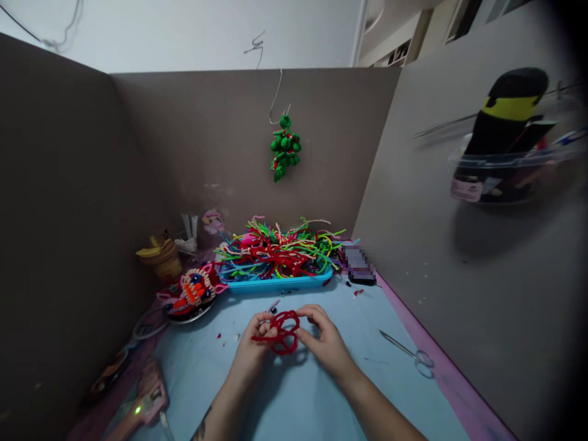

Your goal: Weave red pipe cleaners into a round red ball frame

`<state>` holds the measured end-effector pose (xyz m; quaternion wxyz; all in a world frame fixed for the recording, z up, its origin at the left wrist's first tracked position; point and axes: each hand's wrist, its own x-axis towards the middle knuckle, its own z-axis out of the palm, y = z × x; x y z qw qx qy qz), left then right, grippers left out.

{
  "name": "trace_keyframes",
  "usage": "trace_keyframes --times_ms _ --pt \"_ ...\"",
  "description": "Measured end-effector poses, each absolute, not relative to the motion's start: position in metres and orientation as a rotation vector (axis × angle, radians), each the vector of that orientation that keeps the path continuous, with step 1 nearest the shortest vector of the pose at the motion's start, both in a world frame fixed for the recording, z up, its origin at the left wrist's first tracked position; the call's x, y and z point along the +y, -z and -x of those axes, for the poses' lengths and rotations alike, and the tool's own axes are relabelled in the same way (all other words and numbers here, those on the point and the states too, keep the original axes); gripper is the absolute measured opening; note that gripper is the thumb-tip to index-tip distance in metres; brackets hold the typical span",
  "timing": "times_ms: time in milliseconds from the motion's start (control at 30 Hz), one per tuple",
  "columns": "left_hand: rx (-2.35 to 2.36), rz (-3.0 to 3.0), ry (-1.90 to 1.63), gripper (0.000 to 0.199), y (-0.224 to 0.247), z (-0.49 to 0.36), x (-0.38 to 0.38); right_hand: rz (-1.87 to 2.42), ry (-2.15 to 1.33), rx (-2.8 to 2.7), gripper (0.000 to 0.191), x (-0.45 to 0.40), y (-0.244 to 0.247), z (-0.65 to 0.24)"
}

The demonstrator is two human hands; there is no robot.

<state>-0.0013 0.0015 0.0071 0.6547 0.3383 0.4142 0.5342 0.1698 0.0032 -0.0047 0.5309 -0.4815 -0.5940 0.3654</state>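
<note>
Above the middle of the light blue table, a looped red pipe cleaner [285, 350] is held up between both hands. My left hand [258, 338] pinches its left side, where one end sticks out past the fingers. From the right, my right hand [324, 337] grips the edge of the upper loop between thumb and forefinger. The loops are open rings, one above the other. A small dark piece [273, 310] lies on the table just behind the left fingertips.
A blue tray [280, 284] heaped with coloured pipe cleaners stands behind the hands. Scissors [408, 352] lie right, a phone [359, 266] back right. At left are a glue gun [142, 404] and a plate [195, 313] of red and orange pieces. Grey panels [229, 135] enclose the table.
</note>
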Motion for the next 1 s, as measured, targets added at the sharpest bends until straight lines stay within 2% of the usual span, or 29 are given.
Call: trace_keyframes --times_ms 200,400,567,867,1000 --pt "0.936 -0.814 -1.219 0.041 -0.002 -0.001 0.002 1.265 -0.744 -1.460 0.008 0.005 0.005 -0.170" --pt "0.904 -0.837 -1.170 0.045 0.006 0.001 0.002 1.247 -0.887 -1.445 0.014 0.005 0.011 -0.167" --pt "0.903 -0.840 -1.179 0.042 -0.001 0.000 0.001 1.209 -0.872 -1.378 0.010 0.008 0.013 -0.170" --pt "0.917 -0.870 -1.133 0.046 0.009 0.002 0.006 1.100 -1.251 -1.122 0.031 0.009 0.010 -0.171" --pt "0.909 -0.888 -1.137 0.049 0.013 0.002 0.006 1.140 -1.276 -1.096 0.029 0.009 0.006 -0.169"
